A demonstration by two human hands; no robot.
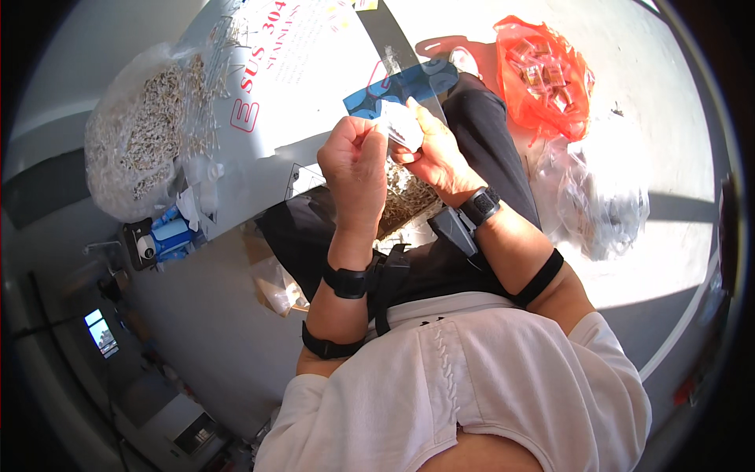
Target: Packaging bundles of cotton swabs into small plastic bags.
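My right hand [439, 153] grips a small white card or packet [403, 126] between thumb and fingers, brightly lit by the sun. Beside it my left hand [354, 161] is closed in a pinch near the packet's left edge; what its fingertips hold is too small to make out. Just beyond the hands lies a translucent blue strip with round shapes [429, 81]. Below them, between my legs, a box of thin, pale, tangled pieces [409, 193] is partly hidden by my forearms.
A large clear bag of small pale pieces [149, 130] stands on the left of a printed white sheet [318, 67]. Blue-and-white packaging [169, 234] sits at the near left. On the right are an orange-red bag of small packets [546, 79] and a clear plastic bag [602, 200].
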